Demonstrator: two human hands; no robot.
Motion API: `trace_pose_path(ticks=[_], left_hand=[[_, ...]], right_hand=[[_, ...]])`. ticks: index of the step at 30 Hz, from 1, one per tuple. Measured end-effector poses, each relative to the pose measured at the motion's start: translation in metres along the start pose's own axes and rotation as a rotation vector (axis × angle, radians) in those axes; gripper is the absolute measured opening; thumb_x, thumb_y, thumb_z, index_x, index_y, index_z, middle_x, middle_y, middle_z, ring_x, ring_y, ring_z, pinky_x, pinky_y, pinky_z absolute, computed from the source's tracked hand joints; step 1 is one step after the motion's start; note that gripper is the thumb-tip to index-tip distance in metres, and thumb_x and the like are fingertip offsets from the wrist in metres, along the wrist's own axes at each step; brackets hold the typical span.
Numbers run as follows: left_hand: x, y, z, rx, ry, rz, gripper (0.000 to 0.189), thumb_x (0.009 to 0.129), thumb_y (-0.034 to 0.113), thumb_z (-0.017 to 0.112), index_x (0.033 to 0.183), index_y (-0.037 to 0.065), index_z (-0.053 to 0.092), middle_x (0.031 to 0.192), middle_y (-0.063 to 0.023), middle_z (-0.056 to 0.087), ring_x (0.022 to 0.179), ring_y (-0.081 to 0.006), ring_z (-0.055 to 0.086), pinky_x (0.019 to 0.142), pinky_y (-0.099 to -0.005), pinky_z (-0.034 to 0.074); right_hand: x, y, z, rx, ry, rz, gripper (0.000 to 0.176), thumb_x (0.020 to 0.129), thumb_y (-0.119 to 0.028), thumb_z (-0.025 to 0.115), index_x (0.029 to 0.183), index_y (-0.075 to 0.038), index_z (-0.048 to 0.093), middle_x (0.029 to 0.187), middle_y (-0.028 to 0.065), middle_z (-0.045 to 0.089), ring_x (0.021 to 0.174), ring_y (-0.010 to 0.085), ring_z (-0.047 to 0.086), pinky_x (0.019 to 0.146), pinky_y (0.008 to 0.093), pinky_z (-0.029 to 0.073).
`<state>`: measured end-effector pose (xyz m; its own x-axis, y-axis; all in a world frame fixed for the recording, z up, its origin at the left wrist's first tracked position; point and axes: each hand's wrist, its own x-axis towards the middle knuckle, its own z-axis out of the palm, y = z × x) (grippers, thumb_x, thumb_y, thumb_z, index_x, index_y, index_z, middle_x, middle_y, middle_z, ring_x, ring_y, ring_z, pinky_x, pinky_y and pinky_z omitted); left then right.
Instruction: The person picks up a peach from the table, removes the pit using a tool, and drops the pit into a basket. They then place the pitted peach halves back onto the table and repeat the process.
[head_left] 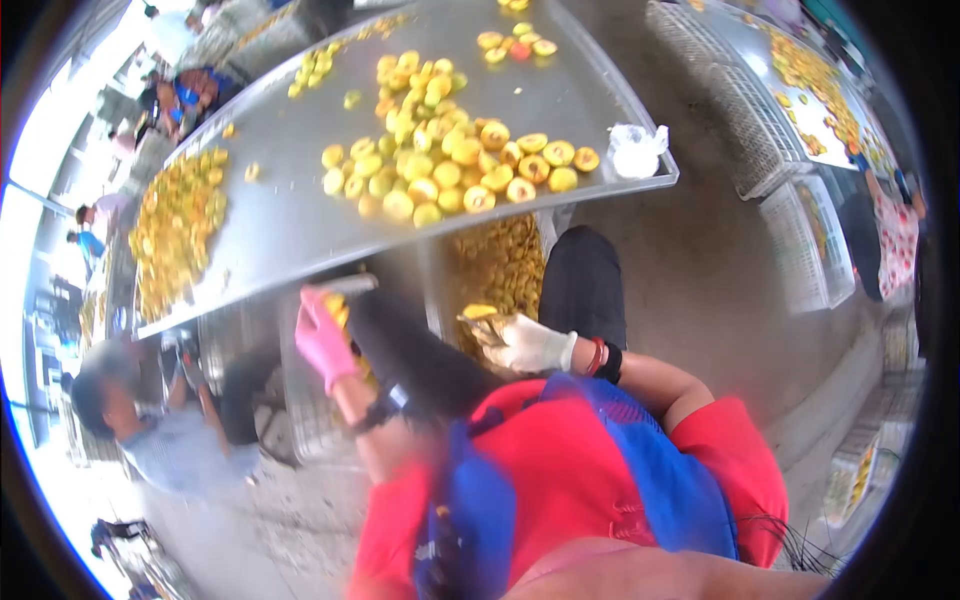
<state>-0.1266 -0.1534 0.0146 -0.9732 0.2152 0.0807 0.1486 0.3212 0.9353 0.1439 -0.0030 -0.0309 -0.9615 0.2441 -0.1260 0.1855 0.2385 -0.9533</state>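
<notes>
1. Where our right hand, in a white knit glove, comes up below the near edge of the steel table, it is closed about a fruit half. The half is yellow and peach-like, and sits above the crate of cut fruit that stands under the table.
2. We judge the half to be light, soft-fleshed and slippery on its wet cut face. It is best cupped by the rounded skin side rather than pinched, since the flesh would bruise.
3. Our left hand, in a smooth pink rubber glove, is curled round a yellow piece just beneath the same near edge. It is blurred, and we cannot tell whether it also holds a tool.
4. On the dull, smooth sheet metal of the table, a heap of round fruit spreads from the middle toward the near right edge. Some of the fruit is halved and shows brownish pit hollows.
5. A flatter heap of cut pieces lies along the left edge, and a crumpled white bag sits at the near right corner.
6. Farther out, a co-worker bends low to our left, and white lattice crates stand on the concrete floor to our right.
</notes>
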Motion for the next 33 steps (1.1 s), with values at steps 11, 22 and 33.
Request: trace_pose_path(ticks=[11, 22, 33], left_hand=[[0.103, -0.017, 0.121, 0.586, -0.398, 0.535, 0.067, 0.090, 0.025, 0.066, 0.150, 0.008, 0.041, 0.156, -0.0180, 0.038, 0.143, -0.0341, 0.037, 0.115, -0.0424, 0.035], [0.139, -0.041, 0.205, 0.958, -0.632, 0.354, 0.066, 0.077, 0.035, 0.079, 0.132, 0.010, 0.051, 0.138, -0.0177, 0.054, 0.125, -0.0368, 0.055, 0.101, -0.0476, 0.047], [0.136, -0.069, 0.185, -0.011, -0.521, -0.051, 0.060, 0.086, 0.035, 0.076, 0.131, 0.001, 0.055, 0.116, -0.0124, 0.066, 0.094, -0.0227, 0.067, 0.070, -0.0328, 0.053]], right_hand=[[0.007, -0.008, -0.023, 0.234, 0.037, 0.391, 0.037, 0.091, -0.021, 0.065, 0.117, 0.003, 0.052, 0.095, 0.0129, 0.063, 0.079, 0.0186, 0.062, 0.067, 0.0342, 0.049], [0.006, 0.029, -0.017, 0.222, 0.184, 0.270, 0.026, 0.092, -0.018, 0.064, 0.108, -0.002, 0.053, 0.083, 0.0035, 0.057, 0.067, 0.0130, 0.056, 0.060, 0.0302, 0.046], [0.007, 0.012, -0.021, 0.092, 0.199, 0.298, 0.036, 0.090, -0.029, 0.066, 0.112, -0.003, 0.053, 0.071, 0.0062, 0.057, 0.047, 0.0142, 0.051, 0.042, 0.0310, 0.040]])
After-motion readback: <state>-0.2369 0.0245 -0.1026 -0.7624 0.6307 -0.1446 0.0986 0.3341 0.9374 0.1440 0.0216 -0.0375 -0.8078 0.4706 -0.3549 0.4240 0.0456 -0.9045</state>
